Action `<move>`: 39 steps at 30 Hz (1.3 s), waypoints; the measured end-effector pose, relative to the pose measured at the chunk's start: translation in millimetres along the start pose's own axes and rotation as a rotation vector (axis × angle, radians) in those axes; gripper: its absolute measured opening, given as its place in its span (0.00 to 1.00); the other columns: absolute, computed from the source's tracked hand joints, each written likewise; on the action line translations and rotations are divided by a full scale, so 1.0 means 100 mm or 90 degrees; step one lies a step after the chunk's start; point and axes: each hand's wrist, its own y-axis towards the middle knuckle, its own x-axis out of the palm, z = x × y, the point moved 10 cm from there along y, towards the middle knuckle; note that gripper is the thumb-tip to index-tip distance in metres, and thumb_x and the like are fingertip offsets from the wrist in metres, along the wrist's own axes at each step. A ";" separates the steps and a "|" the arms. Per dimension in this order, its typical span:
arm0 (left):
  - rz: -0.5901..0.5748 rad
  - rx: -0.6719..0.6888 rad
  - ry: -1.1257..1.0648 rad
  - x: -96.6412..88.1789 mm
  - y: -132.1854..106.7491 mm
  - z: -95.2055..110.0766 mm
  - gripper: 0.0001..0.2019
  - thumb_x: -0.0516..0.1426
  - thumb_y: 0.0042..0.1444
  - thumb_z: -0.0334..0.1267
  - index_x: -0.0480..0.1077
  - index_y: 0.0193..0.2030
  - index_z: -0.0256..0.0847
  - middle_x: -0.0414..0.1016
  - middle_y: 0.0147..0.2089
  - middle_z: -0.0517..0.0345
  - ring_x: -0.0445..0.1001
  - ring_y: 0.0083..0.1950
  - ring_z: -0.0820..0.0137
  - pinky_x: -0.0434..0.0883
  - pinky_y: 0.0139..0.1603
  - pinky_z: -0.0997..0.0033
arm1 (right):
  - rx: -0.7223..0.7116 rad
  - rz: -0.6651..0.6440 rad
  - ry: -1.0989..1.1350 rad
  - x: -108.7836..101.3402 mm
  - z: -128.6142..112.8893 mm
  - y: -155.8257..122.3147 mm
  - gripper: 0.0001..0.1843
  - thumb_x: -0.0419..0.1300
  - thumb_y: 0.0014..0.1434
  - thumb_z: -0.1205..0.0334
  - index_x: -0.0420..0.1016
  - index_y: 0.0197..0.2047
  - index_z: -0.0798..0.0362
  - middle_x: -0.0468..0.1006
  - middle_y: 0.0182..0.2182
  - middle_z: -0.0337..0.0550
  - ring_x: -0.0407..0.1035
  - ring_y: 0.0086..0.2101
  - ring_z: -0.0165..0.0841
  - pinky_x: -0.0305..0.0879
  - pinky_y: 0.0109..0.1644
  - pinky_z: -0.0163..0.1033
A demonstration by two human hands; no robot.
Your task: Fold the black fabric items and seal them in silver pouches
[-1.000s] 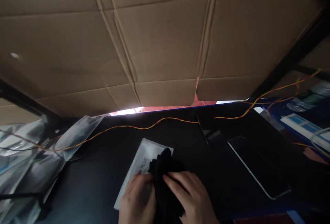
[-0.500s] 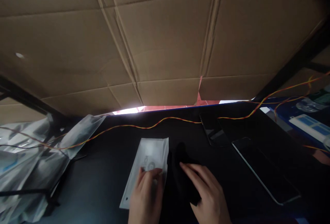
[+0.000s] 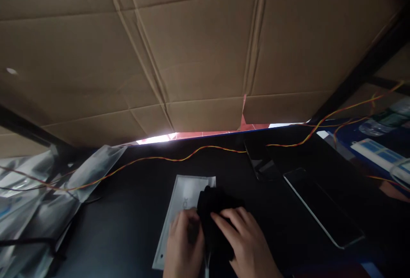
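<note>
A translucent white plastic bag [image 3: 184,201] with dark print lies flat on the black table [image 3: 128,222]. My left hand [image 3: 184,248] presses on its lower part, fingers curled at the bag's right edge. My right hand [image 3: 248,246] grips a bunched black cloth [image 3: 214,209] that overlaps the bag's right side. The two hands touch at the cloth. The bag's bottom end is hidden under my left hand.
A wall of brown cardboard [image 3: 198,47] rises behind the table. A red-and-yellow twisted wire [image 3: 179,158] runs across the back. Silvery plastic bags [image 3: 48,192] pile at the left. A dark phone [image 3: 323,209] and a smaller dark device [image 3: 261,165] lie to the right.
The black cloth, lying flat beside the bag half a second ago, is bunched up again and brought left against the bag. Both hands have closed together on it.
</note>
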 end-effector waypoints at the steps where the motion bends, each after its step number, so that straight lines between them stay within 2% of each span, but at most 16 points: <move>1: 0.019 -0.012 -0.008 -0.03 -0.01 -0.03 0.05 0.56 0.74 0.41 0.71 0.44 0.46 0.81 0.39 0.57 0.84 0.38 0.64 0.81 0.39 0.69 | 0.005 -0.006 -0.005 0.04 0.00 -0.02 0.44 0.61 0.41 0.78 0.78 0.63 0.44 0.86 0.46 0.42 0.78 0.39 0.43 0.77 0.41 0.46; 3: 0.040 -0.017 -0.023 -0.07 -0.03 -0.05 0.06 0.56 0.75 0.42 0.70 0.44 0.46 0.81 0.38 0.57 0.85 0.39 0.66 0.84 0.45 0.68 | 0.003 -0.027 -0.013 0.10 0.00 -0.04 0.41 0.64 0.41 0.76 0.79 0.60 0.45 0.85 0.47 0.43 0.77 0.39 0.44 0.76 0.40 0.47; 5: 0.031 0.010 -0.042 -0.07 -0.03 -0.02 0.04 0.58 0.74 0.41 0.71 0.45 0.47 0.82 0.39 0.59 0.86 0.41 0.66 0.83 0.61 0.58 | -0.016 -0.057 -0.013 0.11 -0.03 -0.03 0.36 0.67 0.44 0.73 0.79 0.59 0.45 0.86 0.49 0.43 0.78 0.42 0.46 0.77 0.45 0.49; 8: 0.000 0.069 -0.076 -0.06 -0.03 0.07 0.02 0.59 0.71 0.38 0.71 0.43 0.48 0.84 0.41 0.61 0.88 0.45 0.66 0.70 0.77 0.45 | -0.105 -0.128 0.004 0.11 -0.15 0.01 0.30 0.71 0.54 0.64 0.78 0.61 0.46 0.86 0.58 0.42 0.76 0.57 0.49 0.75 0.62 0.51; 10: -0.011 0.091 -0.093 -0.08 -0.03 0.14 0.03 0.58 0.71 0.35 0.71 0.44 0.49 0.85 0.43 0.60 0.88 0.48 0.66 0.68 0.78 0.44 | -0.161 -0.177 0.010 0.13 -0.23 0.02 0.30 0.72 0.60 0.58 0.76 0.64 0.48 0.85 0.61 0.42 0.72 0.64 0.48 0.70 0.69 0.51; 14: -0.041 0.121 -0.116 -0.15 0.02 0.28 0.06 0.56 0.71 0.32 0.71 0.43 0.49 0.87 0.45 0.59 0.89 0.51 0.66 0.68 0.78 0.46 | -0.178 -0.243 -0.030 0.26 -0.27 0.04 0.37 0.76 0.59 0.47 0.77 0.66 0.51 0.84 0.62 0.49 0.72 0.64 0.54 0.71 0.69 0.57; 17: -0.083 0.159 -0.122 -0.24 0.10 0.32 0.05 0.58 0.71 0.34 0.75 0.44 0.49 0.89 0.50 0.58 0.89 0.54 0.64 0.71 0.76 0.52 | -0.177 -0.234 -0.071 0.35 -0.28 0.08 0.27 0.71 0.65 0.49 0.80 0.62 0.52 0.82 0.63 0.55 0.72 0.64 0.58 0.72 0.68 0.62; 19: -0.116 0.186 -0.074 -0.31 0.16 0.27 0.10 0.61 0.70 0.37 0.78 0.55 0.52 0.87 0.59 0.55 0.87 0.61 0.61 0.76 0.71 0.57 | -0.178 -0.232 -0.076 0.37 -0.29 0.12 0.19 0.65 0.72 0.55 0.81 0.62 0.47 0.82 0.64 0.51 0.73 0.64 0.55 0.73 0.66 0.61; 21: -0.136 0.221 0.023 -0.36 0.18 0.17 0.23 0.62 0.71 0.40 0.72 0.71 0.55 0.80 0.70 0.53 0.80 0.70 0.56 0.78 0.68 0.58 | -0.191 -0.247 -0.058 0.35 -0.31 0.15 0.17 0.61 0.76 0.56 0.79 0.65 0.41 0.80 0.67 0.46 0.73 0.65 0.52 0.75 0.65 0.59; 23: -0.163 0.267 0.114 -0.36 0.16 0.10 0.34 0.62 0.72 0.46 0.60 0.81 0.56 0.71 0.77 0.52 0.73 0.76 0.52 0.77 0.69 0.52 | -0.211 -0.279 -0.013 0.31 -0.32 0.16 0.17 0.61 0.77 0.53 0.77 0.66 0.37 0.77 0.70 0.42 0.70 0.68 0.52 0.75 0.65 0.60; 26: -0.221 0.316 0.150 -0.28 0.08 0.06 0.45 0.61 0.71 0.59 0.46 0.86 0.51 0.64 0.81 0.48 0.68 0.78 0.47 0.72 0.73 0.43 | -0.201 -0.318 0.054 0.27 -0.31 0.17 0.16 0.61 0.77 0.56 0.78 0.65 0.38 0.75 0.71 0.38 0.65 0.72 0.48 0.71 0.70 0.60; 28: -0.235 0.322 0.147 -0.27 0.05 0.08 0.49 0.59 0.69 0.65 0.43 0.87 0.49 0.62 0.81 0.46 0.67 0.79 0.47 0.71 0.74 0.42 | -0.187 -0.317 0.067 0.30 -0.31 0.17 0.18 0.59 0.78 0.58 0.76 0.67 0.41 0.75 0.72 0.38 0.61 0.74 0.45 0.65 0.75 0.60; 31: -0.233 0.296 0.121 -0.29 0.03 0.13 0.47 0.59 0.70 0.65 0.43 0.87 0.53 0.61 0.81 0.47 0.65 0.79 0.45 0.71 0.75 0.40 | -0.153 -0.269 0.055 0.45 -0.34 0.19 0.20 0.57 0.79 0.57 0.76 0.70 0.44 0.77 0.70 0.40 0.58 0.76 0.46 0.60 0.79 0.60; 35: -0.258 0.275 0.086 -0.29 0.03 0.22 0.44 0.55 0.71 0.66 0.43 0.86 0.58 0.61 0.82 0.49 0.64 0.80 0.43 0.66 0.77 0.34 | -0.072 -0.225 0.021 0.72 -0.33 0.24 0.20 0.62 0.73 0.55 0.84 0.63 0.51 0.81 0.67 0.50 0.63 0.73 0.56 0.64 0.75 0.63; 37: -0.268 0.286 0.094 -0.30 0.05 0.22 0.43 0.52 0.73 0.66 0.42 0.86 0.56 0.60 0.82 0.49 0.65 0.80 0.45 0.66 0.77 0.35 | -0.082 -0.231 0.024 0.77 -0.35 0.26 0.20 0.65 0.71 0.52 0.86 0.60 0.53 0.81 0.66 0.54 0.65 0.71 0.58 0.66 0.74 0.63; 39: -0.288 0.336 0.110 -0.33 0.04 0.22 0.42 0.51 0.74 0.64 0.43 0.86 0.53 0.62 0.81 0.49 0.66 0.79 0.47 0.71 0.75 0.40 | -0.120 -0.242 0.036 0.74 -0.38 0.26 0.21 0.67 0.70 0.47 0.86 0.57 0.52 0.84 0.63 0.51 0.67 0.70 0.55 0.67 0.74 0.58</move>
